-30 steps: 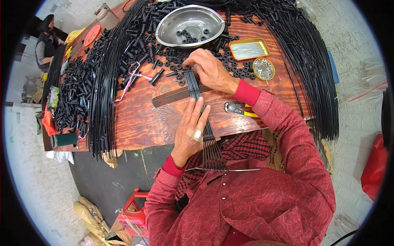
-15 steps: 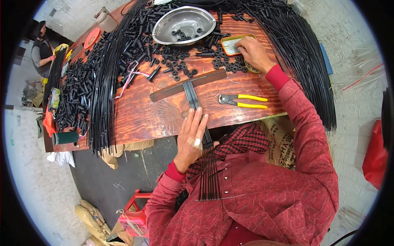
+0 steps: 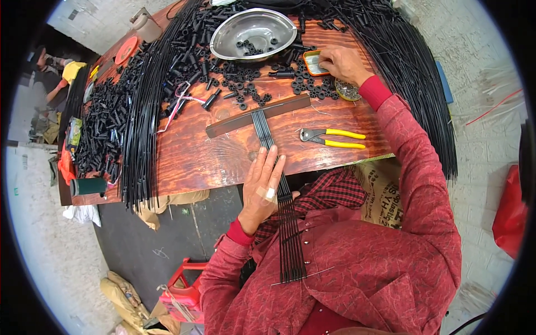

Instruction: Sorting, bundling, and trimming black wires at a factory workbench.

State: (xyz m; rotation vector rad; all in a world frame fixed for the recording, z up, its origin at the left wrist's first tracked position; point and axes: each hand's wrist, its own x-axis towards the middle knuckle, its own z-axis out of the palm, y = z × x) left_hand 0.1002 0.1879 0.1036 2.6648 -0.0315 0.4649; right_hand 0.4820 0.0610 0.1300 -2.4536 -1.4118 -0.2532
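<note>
A flat row of thin black rods [image 3: 291,240], resembling umbrella ribs, runs from the table down over my lap. My left hand [image 3: 261,187] lies along this row with its fingers stretched over it, and the thumb shows on the far side, so the rods are held between. The rods' upper ends meet a dark wooden bar [image 3: 234,125] on the table. A thin wire crosses their lower ends. At the upper right, my right hand [image 3: 345,64] dips bent, closed fingers into a small orange-rimmed tin [image 3: 311,65]; whatever they pinch is hidden.
Yellow-handled pincers [image 3: 333,138] lie right of the rods. A metal bowl [image 3: 226,42] holds black rings, with loose black parts [image 3: 100,123] heaped around. Long rod bundles [image 3: 142,120] flank both sides. A round tin [image 3: 347,91] sits by my right wrist. A person [image 3: 53,84] bends at far left.
My right hand has shifted slightly left at the tin, uncovering the round tin. The rods' lower ends have swung right and drawn closer together. The person at far left has bent forward.
</note>
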